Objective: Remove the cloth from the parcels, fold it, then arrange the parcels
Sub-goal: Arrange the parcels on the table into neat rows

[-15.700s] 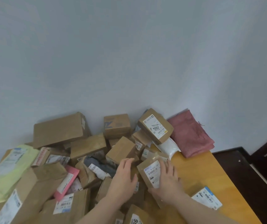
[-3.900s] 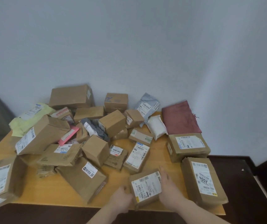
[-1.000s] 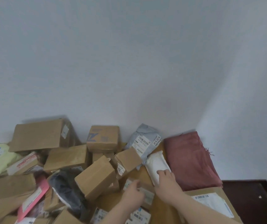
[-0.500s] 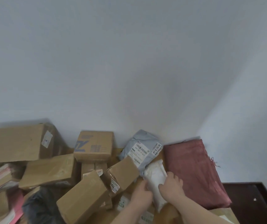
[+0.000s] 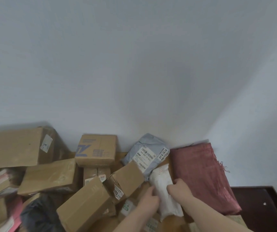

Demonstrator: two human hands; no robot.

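A folded dark red cloth (image 5: 203, 176) lies at the table's back right corner against the wall. Just left of it lies a white soft parcel (image 5: 163, 190). My left hand (image 5: 149, 200) grips its left edge and my right hand (image 5: 178, 188) grips its right edge, fingers curled over it. A grey mailer bag (image 5: 147, 153) with a white label leans on the wall behind it. Brown cardboard boxes, among them one with blue print (image 5: 97, 150) and a small tilted one (image 5: 126, 180), crowd the left and middle.
A large brown box (image 5: 15, 146) stands at the back left. A dark bag (image 5: 38, 215) and a pink parcel (image 5: 15, 220) lie at the lower left. The wall closes off the back. Dark floor (image 5: 260, 206) lies past the table's right edge.
Both hands reached forward from a small labelled box to the white soft parcel and closed on its two sides. The camera moved closer to the back of the table.
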